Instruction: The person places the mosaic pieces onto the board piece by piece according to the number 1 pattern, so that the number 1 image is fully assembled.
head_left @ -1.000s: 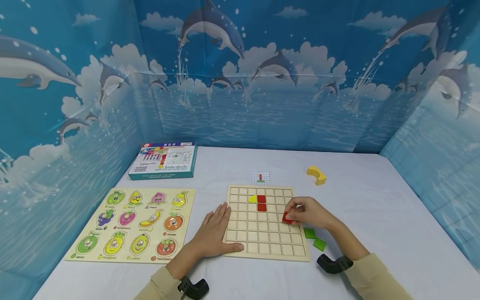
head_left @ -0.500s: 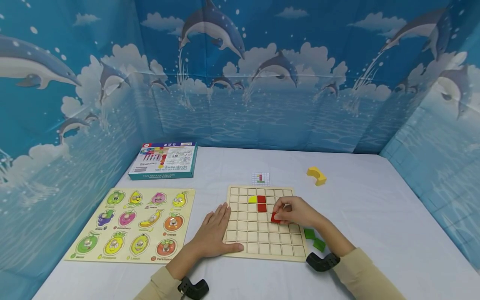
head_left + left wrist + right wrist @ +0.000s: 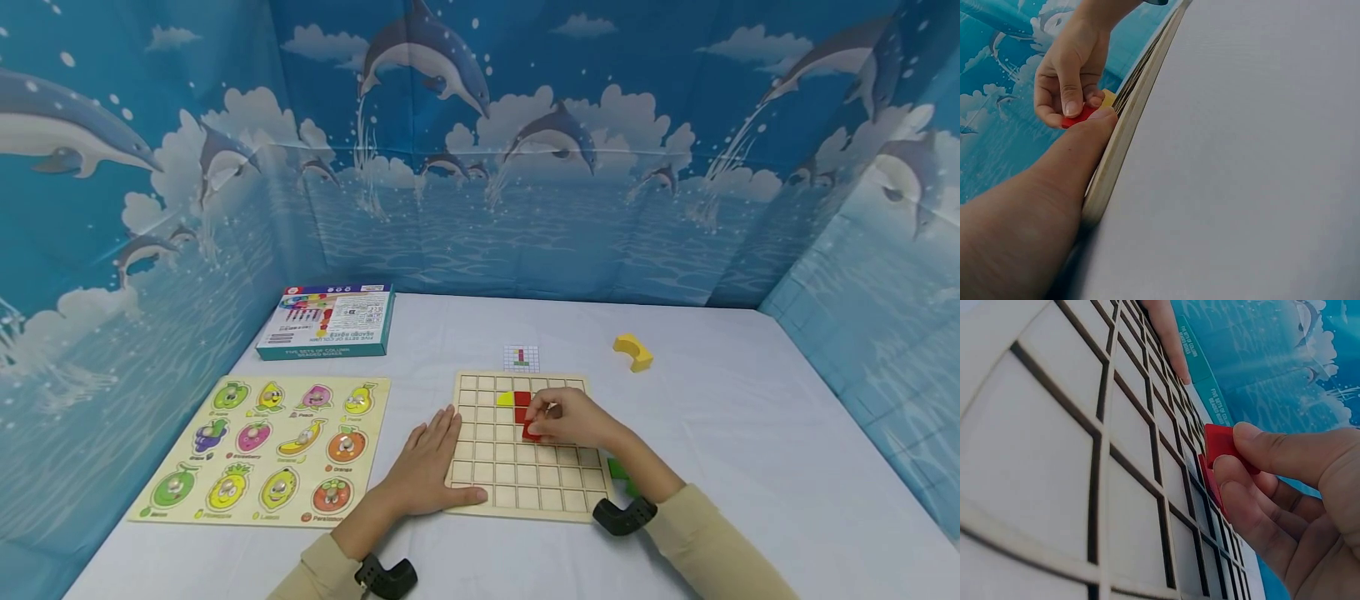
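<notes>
Right hand (image 3: 570,419) pinches a red square tile (image 3: 531,432) between thumb and fingertips and has carried it leftward across the grid board (image 3: 480,467), from the right-hand columns to just below two seated red tiles (image 3: 522,406). Left hand (image 3: 427,462) stays flat, fingers straight, pressing the board's left edge. Judgement: seating is imminent.

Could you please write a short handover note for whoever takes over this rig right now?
Right hand pinches a red square tile just over the wooden grid board, below the two red tiles already seated beside a yellow piece.
Left hand lies flat, steadying the board's left edge.
Done: three pieces in.
Left: seat the held tile; green tiles wait on the table by the right wrist. The pattern card lies behind the board.
</notes>
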A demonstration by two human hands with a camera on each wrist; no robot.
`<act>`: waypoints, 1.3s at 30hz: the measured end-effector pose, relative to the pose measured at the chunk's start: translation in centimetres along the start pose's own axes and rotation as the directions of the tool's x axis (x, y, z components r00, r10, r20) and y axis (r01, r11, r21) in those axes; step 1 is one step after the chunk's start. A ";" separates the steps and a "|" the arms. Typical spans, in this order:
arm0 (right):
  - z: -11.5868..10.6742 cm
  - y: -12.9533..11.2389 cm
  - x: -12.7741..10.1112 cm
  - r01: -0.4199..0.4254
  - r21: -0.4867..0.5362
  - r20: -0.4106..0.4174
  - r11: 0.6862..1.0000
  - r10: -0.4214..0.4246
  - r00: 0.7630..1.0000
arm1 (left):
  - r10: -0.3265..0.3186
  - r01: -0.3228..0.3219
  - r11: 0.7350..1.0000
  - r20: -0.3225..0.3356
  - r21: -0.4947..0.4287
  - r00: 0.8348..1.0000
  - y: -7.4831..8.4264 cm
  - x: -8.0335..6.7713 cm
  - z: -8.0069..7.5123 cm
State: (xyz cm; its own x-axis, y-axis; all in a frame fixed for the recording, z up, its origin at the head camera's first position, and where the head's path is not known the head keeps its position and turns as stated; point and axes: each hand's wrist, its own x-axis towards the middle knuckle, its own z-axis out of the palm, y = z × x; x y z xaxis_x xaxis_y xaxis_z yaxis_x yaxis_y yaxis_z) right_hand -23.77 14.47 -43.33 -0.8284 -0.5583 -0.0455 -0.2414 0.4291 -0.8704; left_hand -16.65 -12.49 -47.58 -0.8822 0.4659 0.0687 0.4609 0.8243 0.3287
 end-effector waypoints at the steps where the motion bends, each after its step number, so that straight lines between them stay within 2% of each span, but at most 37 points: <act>1: 0.1 0.0 0.1 0.005 -0.005 0.002 1.000 -0.005 1.000 | -0.001 0.001 1.000 0.000 0.000 1.000 0.0 0.0 0.0; 9: 0.6 0.0 0.8 0.052 -0.009 0.034 0.999 -0.052 0.998 | -0.005 0.005 1.000 0.006 0.000 1.000 0.1 0.0 0.0; 22: 0.7 -0.1 1.1 0.024 -0.070 0.051 0.997 -0.021 0.998 | -0.013 0.013 1.000 0.013 -0.006 1.000 -0.1 0.0 0.2; 28: 0.6 -0.2 1.0 0.038 -0.142 0.046 0.989 -0.032 0.998 | -0.017 0.017 1.000 0.013 -0.007 1.000 -0.1 0.1 0.2; 34: 0.6 -0.3 0.8 0.091 -0.258 0.035 0.962 -0.085 0.996 | -0.022 0.022 1.000 0.017 -0.010 1.000 -0.1 0.0 0.1; 39: 0.7 -0.1 0.9 0.111 -0.293 0.037 0.950 -0.104 0.994 | -0.019 0.019 1.000 0.016 -0.007 1.000 0.0 0.0 0.1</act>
State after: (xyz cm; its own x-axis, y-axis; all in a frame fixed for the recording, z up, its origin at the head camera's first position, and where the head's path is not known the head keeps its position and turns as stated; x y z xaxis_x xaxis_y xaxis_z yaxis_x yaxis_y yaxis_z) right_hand -24.14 13.39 -43.68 -0.7794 -0.6259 0.0274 -0.4689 0.5538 -0.6880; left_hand -16.67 -12.48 -47.71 -0.8892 0.4551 0.0478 0.4433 0.8306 0.3370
